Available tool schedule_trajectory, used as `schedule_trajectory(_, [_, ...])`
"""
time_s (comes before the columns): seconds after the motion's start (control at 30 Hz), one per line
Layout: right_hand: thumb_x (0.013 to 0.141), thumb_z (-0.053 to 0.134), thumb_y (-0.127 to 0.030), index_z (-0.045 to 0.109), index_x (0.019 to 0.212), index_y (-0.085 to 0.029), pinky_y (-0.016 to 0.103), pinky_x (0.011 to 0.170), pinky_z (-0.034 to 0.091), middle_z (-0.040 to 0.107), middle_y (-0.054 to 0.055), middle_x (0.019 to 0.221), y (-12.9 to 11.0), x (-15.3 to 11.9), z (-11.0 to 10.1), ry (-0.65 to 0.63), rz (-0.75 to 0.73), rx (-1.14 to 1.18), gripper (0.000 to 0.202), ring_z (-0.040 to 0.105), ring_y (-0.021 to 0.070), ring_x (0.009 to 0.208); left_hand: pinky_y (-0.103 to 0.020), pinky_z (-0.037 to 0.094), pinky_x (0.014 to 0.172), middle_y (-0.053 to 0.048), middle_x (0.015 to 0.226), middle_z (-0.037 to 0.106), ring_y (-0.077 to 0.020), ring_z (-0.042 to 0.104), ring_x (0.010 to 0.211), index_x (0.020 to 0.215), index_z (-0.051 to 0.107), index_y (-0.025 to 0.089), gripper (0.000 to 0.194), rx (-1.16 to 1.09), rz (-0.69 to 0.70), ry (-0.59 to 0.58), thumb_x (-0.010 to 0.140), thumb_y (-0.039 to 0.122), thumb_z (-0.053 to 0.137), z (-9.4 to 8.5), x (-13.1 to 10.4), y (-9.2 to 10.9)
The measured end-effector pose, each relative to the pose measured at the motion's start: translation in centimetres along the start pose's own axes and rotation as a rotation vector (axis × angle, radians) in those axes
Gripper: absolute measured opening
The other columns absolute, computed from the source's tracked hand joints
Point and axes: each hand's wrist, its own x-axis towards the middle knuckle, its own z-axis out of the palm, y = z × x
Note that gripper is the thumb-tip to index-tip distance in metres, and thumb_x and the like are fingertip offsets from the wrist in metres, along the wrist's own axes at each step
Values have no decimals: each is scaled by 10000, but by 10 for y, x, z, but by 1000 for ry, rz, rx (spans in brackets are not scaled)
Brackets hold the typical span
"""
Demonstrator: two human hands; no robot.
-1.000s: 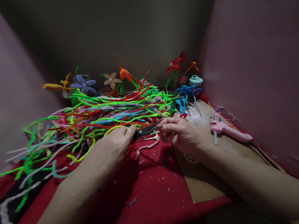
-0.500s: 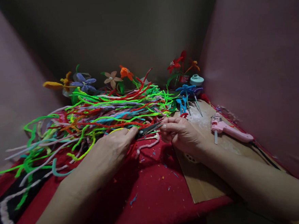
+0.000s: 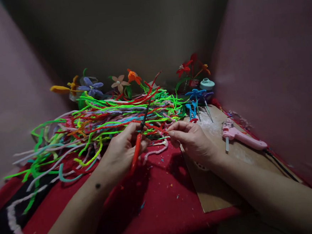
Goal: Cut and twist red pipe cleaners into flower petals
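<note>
My left hand point(image 3: 122, 146) is closed around a pair of scissors point(image 3: 137, 150) with red handles and dark blades. The blades point up and away, over the heap of coloured pipe cleaners point(image 3: 118, 114). To the right, my right hand point(image 3: 193, 137) is closed, thumb and forefinger pinched together. What sits in that pinch is too small to make out. A pale pink pipe cleaner point(image 3: 155, 152) curls on the red cloth point(image 3: 173, 205) between the hands.
A pink glue gun point(image 3: 244, 139) rests on a wooden board point(image 3: 217, 194) at right. Blue pipe-cleaner flowers point(image 3: 195, 93) stand at the board's far end. More flowers, like the purple one point(image 3: 91, 87), line the back near a pale blue container point(image 3: 207, 84). Small scraps dot the cloth.
The scissors have swung from pointing right at my right fingertips to pointing up and away, showing their red handle. My left hand has turned with them; my right hand keeps its pinch.
</note>
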Motion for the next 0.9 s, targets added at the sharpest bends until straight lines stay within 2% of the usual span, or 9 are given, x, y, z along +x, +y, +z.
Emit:
schedule_trajectory(0.07, [723,647,-200,643,730,-167,235,521,350,566,-25,611,-1,-4,2,24,-66,-131,34,448,79,527,-194,400,425,52,637,553,-91,518,455,921,508,212,318,-315,-172,16,677,274,703,12,-1,4])
schedule_trajectory(0.13, [737,631,-197,647,740,-175,247,549,374,599,-8,654,-1,-8,5,16,-165,-275,27,491,98,575,-191,407,429,48,652,576,-92,535,467,906,495,209,364,-506,-215,81,642,254,741,23,-1,7])
schedule_trajectory(0.23, [745,600,-145,648,728,-181,263,601,406,620,1,665,1,-14,8,-22,-330,-459,63,535,115,615,-199,412,428,48,601,564,-84,516,438,828,496,181,302,-603,-205,134,657,247,736,33,-1,7])
schedule_trajectory(0.3, [736,602,-125,653,723,-183,264,617,413,618,-5,651,2,-16,9,-47,-362,-497,78,537,113,609,-203,400,414,52,547,540,-86,502,412,790,497,172,254,-613,-206,131,679,240,715,35,-1,6])
schedule_trajectory(0.37, [743,611,-156,660,725,-181,257,604,417,617,-8,643,1,-17,10,-95,-270,-419,57,532,108,593,-204,400,411,51,541,540,-92,509,414,808,508,172,237,-636,-204,123,688,225,705,34,-1,5])
schedule_trajectory(0.5, [767,615,-258,659,669,-151,237,548,428,625,7,604,0,-12,8,-198,92,-62,152,528,91,524,-222,461,465,49,632,579,-99,552,469,904,515,188,318,-703,-164,135,665,187,724,32,-4,6])
schedule_trajectory(0.67, [629,734,-241,656,671,-113,199,482,433,647,25,571,3,-6,4,-273,484,269,156,559,86,460,-229,509,529,48,717,615,-91,587,520,933,515,203,336,-678,-139,123,671,161,720,32,-5,7])
schedule_trajectory(0.8, [605,742,-196,653,692,-108,206,503,467,665,35,582,5,-4,1,-350,576,366,152,579,93,456,-227,518,542,56,706,624,-86,586,516,923,517,203,344,-651,-115,110,654,164,727,33,-5,9])
schedule_trajectory(0.9, [606,750,-202,636,651,-115,206,507,463,670,40,593,4,-4,1,-393,566,359,151,586,97,480,-204,504,526,42,713,636,-87,580,524,925,542,195,347,-569,-58,134,638,176,736,33,-7,13])
